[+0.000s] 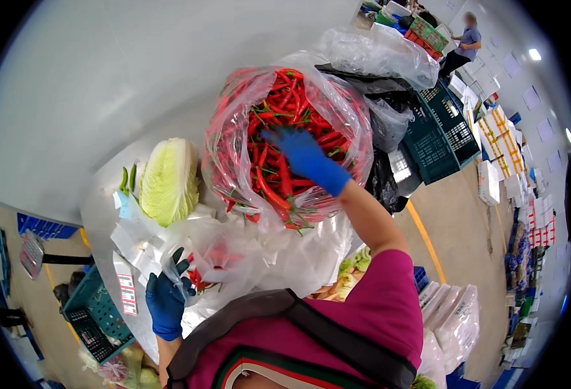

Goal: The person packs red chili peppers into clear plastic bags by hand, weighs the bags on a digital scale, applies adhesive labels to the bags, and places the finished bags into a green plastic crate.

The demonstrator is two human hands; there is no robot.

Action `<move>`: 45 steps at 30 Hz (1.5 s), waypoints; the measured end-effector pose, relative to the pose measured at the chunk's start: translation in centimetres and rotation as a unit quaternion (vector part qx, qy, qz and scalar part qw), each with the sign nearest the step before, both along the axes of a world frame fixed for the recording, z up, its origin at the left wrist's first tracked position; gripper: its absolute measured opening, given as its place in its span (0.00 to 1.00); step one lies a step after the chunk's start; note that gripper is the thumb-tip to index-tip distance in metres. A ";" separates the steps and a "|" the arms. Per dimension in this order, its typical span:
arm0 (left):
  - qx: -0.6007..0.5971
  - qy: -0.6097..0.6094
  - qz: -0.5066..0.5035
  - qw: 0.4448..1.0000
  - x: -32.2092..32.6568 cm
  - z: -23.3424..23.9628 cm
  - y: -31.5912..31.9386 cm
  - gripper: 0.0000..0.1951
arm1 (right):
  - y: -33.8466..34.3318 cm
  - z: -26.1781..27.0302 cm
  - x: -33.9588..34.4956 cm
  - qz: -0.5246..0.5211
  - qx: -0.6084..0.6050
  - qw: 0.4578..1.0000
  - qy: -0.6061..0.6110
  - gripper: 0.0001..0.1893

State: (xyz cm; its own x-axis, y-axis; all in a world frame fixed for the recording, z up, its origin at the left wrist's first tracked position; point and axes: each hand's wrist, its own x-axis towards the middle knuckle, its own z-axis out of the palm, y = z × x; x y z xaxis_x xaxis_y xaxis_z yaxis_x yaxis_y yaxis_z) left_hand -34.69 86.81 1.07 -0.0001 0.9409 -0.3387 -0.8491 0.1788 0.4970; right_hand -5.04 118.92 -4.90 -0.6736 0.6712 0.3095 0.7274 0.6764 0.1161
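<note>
A large clear plastic bag [222, 121] full of red chili peppers [271, 180] stands open on a metal table [103, 194]. My right hand [300, 153], in a blue glove, reaches over the peppers in the bag's mouth; it is blurred, and whether it grips any is unclear. Lower left, my left hand [169, 291], also blue-gloved, has the edge of a smaller clear plastic bag [227, 243] between thumb and fingers. Some red peppers [198, 277] lie in that bag. Left of the big bag lies a napa cabbage [170, 182], with green chili peppers [132, 178] beside it.
Printed labels [128, 294] lie along the table's left edge. Green plastic crates stand at right [441, 131] and lower left [96, 316]. Black plastic bags [382, 180] adjoin the big bag. A scale [32, 254] is at far left. Another person [465, 44] stands in the distance, upper right.
</note>
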 end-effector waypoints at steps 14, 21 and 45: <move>0.002 0.042 -0.008 0.999 -0.9 -1.4 -1.6 0.31 | 5.1 7.7 8.9 -0.181 -0.066 0.981 -0.037 0.09; 0.011 0.023 -0.046 0.999 -1.5 -1.8 -1.4 0.32 | 0.8 11.4 8.5 -0.135 -0.022 0.991 0.001 0.07; -0.014 0.053 -0.086 0.995 -2.0 -1.6 -0.7 0.30 | -4.1 13.9 8.9 -0.152 -0.173 0.972 0.051 0.16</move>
